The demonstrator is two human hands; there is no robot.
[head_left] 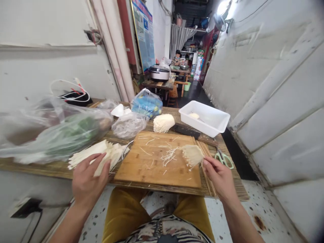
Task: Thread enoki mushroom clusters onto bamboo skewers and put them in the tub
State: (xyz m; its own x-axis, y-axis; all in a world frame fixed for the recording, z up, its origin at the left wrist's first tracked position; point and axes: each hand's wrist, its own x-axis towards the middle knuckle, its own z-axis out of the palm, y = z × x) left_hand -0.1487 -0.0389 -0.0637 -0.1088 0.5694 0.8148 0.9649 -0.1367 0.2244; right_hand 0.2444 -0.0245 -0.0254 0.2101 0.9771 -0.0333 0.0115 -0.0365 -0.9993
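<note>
My left hand [88, 179] grips a wide bunch of pale enoki mushrooms [100, 157] over the wooden table's near edge. My right hand [219, 177] pinches a small enoki bunch [192, 156] by its base, above the right edge of a bamboo cutting board [157, 168]. Loose enoki strands [169, 156] lie scattered on the board. Beyond it sits an enoki cluster [164, 123]. A dark cleaver [186, 131] lies behind the board, and bamboo skewers [206, 165] run beneath my right hand.
Green-handled scissors [224, 160] lie at the table's right. A white plastic tray [204, 118] stands behind the cleaver. Plastic bags of greens [59, 133] fill the left side. A wall runs along the right, and a seated person [176, 58] is far back.
</note>
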